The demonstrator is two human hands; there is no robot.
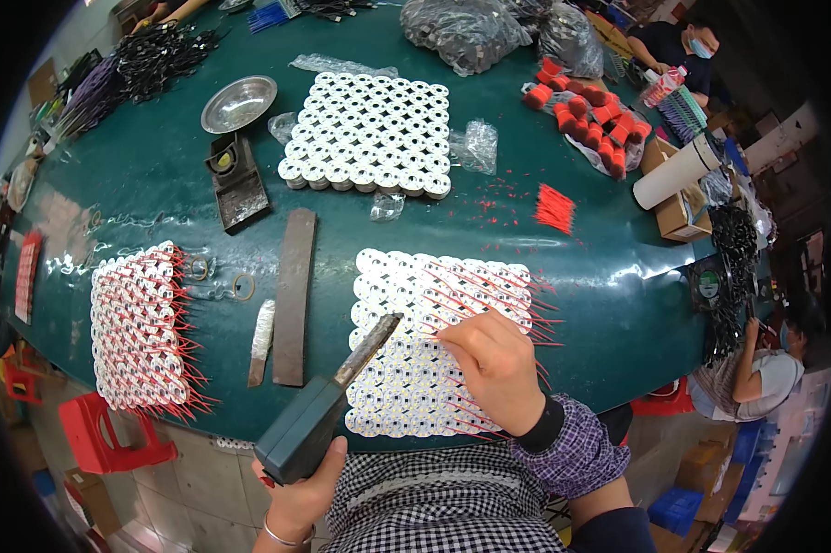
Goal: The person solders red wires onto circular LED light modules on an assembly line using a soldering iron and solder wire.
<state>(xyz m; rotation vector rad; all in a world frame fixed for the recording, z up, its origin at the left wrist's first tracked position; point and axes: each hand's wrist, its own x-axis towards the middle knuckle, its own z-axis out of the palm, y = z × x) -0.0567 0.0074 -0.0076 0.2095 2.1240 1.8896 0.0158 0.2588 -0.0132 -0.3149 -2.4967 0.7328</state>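
Note:
My left hand [309,493] is wrapped round the handle of a dark green soldering gun [305,429]. Its long metal tip reaches up and right over a panel of round white circuit boards [383,364] at the table's near edge. Over the middle of that panel, my right hand [494,364] is closed in a pinch on a thin red wire, mostly hidden by the fingers. More red wires [489,286] lie across the panel's upper right boards and stick out past its edge. The tool's tip and my right fingertips are close together but apart.
Left stands another panel [139,332] covered with red wires. A brown bar [295,295], a tape-wrapped blade [261,341] and a metal holder [237,184] lie between. Further off are stacked white boards [369,134], a metal bowl [240,103], loose red wires [554,208] and red bundles [600,120]. Other people sit around the table.

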